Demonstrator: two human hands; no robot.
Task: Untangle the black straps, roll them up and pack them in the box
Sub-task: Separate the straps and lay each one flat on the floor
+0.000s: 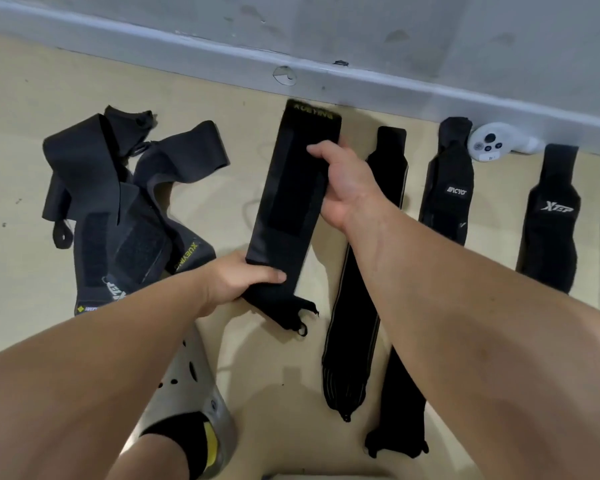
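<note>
My left hand [238,279] pinches the near end of the flat black strap [291,188], my right hand [344,183] grips its right edge; wall [361,32] just beyond.

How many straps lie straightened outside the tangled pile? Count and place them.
5: the XUEYING strap, centre; a striped strap right of it; a plain strap, partly hidden under the right forearm; the ACYO strap; the XTEP strap, far right.

A white controller [492,142] lies against the grey wall [361,36], a grey clog [194,386] on the beige floor [32,116].
</note>
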